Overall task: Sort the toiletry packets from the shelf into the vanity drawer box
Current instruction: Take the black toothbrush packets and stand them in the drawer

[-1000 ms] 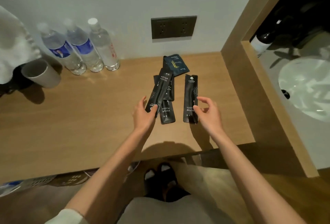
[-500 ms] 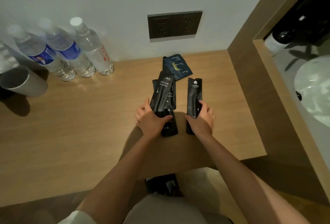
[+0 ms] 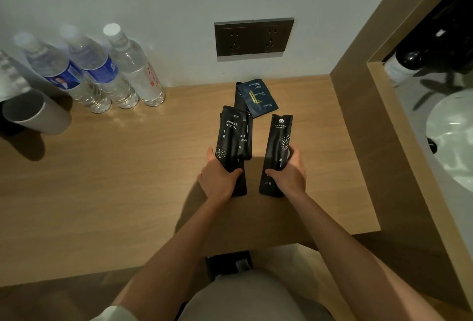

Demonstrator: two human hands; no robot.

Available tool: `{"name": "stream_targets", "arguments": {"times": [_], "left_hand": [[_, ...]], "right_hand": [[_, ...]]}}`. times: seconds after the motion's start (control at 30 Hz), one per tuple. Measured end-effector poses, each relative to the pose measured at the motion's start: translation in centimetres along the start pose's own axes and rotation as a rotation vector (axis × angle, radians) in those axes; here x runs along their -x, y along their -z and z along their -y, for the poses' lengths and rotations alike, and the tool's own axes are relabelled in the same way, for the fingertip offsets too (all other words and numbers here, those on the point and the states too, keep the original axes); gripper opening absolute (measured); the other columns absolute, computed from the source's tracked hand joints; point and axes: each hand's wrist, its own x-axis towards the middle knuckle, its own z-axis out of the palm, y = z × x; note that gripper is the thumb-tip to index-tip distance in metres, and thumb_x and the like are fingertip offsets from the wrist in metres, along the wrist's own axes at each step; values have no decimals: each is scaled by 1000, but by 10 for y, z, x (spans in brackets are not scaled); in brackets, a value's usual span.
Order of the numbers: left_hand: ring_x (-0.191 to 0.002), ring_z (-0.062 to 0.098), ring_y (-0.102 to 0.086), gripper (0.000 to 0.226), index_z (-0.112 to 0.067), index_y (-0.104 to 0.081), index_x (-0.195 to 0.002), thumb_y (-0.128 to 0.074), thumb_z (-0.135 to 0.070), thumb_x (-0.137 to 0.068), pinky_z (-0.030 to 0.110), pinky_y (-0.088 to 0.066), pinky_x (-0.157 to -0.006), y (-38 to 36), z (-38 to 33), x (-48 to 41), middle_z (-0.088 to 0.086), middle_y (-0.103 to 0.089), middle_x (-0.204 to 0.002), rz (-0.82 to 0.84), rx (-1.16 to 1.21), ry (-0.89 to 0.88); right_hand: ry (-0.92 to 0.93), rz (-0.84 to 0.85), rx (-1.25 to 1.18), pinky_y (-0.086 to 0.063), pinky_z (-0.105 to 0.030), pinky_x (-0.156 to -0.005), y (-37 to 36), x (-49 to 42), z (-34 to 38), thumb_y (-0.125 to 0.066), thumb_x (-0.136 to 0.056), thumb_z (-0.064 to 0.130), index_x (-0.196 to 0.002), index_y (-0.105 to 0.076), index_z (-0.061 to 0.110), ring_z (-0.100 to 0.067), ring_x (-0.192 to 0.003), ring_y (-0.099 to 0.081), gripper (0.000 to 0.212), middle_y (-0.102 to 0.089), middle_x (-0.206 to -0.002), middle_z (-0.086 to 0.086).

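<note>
Left hand: the left hand (image 3: 220, 179) grips the near end of a black toothbrush packet (image 3: 228, 136), thumb over its face, fingers curled at its edge
Right hand: the right hand (image 3: 289, 177) grasps the second black packet (image 3: 277, 138) low on its length, thumb across the front
Where the packets lie: all are on the wooden shelf (image 3: 128, 179); the left one rests over the other black packets (image 3: 245, 141), and a dark blue sachet (image 3: 258, 99) sits behind them by the wall
Drawer box: not in view
Step in hand: likely lifting one packet in each hand
Doing it well: raise the left packet straight up so the ones beneath do not drag along; pinch firmly, since the film looks slick and the long ends may droop
Edges: the shelf's front edge is close behind both wrists, and the wooden partition (image 3: 358, 128) stands to the right of the right hand
Open room: bare wood spreads to the left; the water bottles (image 3: 135, 72) and the cup (image 3: 35, 113) stand well apart
</note>
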Motion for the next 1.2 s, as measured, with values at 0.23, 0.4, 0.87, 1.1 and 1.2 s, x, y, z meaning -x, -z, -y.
{"name": "stream_targets", "arguments": {"times": [0.23, 0.4, 0.87, 1.1, 1.2], "left_hand": [[-97, 24, -64, 54, -11, -55, -115, -81, -25, -70, 30, -49, -76, 13, 9, 0, 6, -67, -105, 68, 273, 133], [-87, 18, -63, 51, -8, -62, -111, -84, -23, -68, 26, -48, -77, 29, 20, 2, 6, -69, -101, 103, 366, 175], [-91, 17, -64, 47, -7, -58, -114, -80, -10, -72, 18, -53, -76, 84, 1, 51, 4, -67, -104, 72, 613, 58], [-107, 17, -65, 69, -27, -49, -125, -84, -30, -65, 48, -50, -96, 113, -17, 88, 1, -66, -119, 153, 717, -124], [-113, 14, -62, 75, -28, -42, -132, -82, -27, -69, 45, -49, -98, 122, -20, 107, 0, -60, -127, 168, 725, -209]], "right_hand": [[-75, 49, 4, -44, -29, -73, 6, -2, 0, -72, -81, 14, -124, -42, 12, -25, -107, -58, 52, -59, -120, -10], [-154, 107, 9, -52, -35, -76, 11, -2, -5, -64, -88, 20, -116, -51, 8, -28, -103, -60, 33, -60, -118, -14], [83, 310, -318, -56, -35, -83, 69, 46, 9, -53, -95, 11, -120, -57, 9, -22, -98, -65, 25, -66, -110, -7], [249, 358, -524, -56, -30, -85, 112, 107, 30, -53, -96, 14, -121, -54, 17, -12, -98, -68, 26, -69, -110, 2], [281, 362, -612, -56, -28, -84, 121, 135, 31, -52, -96, 16, -121, -57, 15, -13, -98, -70, 25, -72, -109, -1]]}}
